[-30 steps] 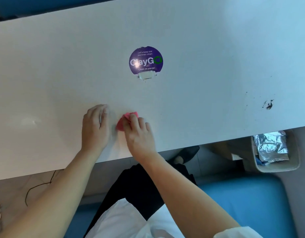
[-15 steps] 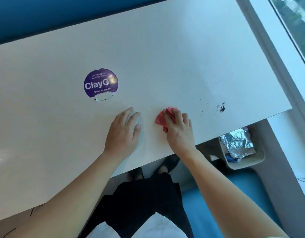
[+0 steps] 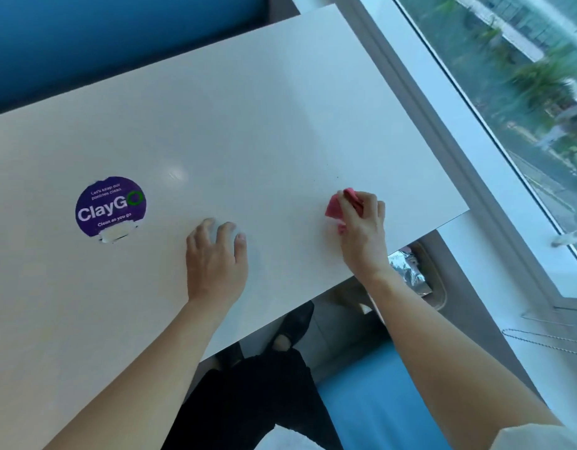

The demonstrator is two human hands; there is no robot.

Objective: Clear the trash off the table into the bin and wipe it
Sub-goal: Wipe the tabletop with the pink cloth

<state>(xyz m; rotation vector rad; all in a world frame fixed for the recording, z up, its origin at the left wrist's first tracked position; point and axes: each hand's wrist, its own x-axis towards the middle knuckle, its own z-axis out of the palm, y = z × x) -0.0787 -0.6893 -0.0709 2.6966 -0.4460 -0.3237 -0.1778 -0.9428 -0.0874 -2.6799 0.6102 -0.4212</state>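
Now right hand (image 3: 361,230) grips pink cloth (image 3: 333,210) on table (image 3: 248,125)

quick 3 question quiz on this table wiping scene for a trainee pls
1. True or false: the left hand holds the pink cloth.
2. The purple sticker lies: A) left of both hands, B) between them, C) right of both.
3. Fill in: crumpled ___ shows in the bin under the table edge.
Key: 1 false, the right hand grips it; 2 A; 3 foil.
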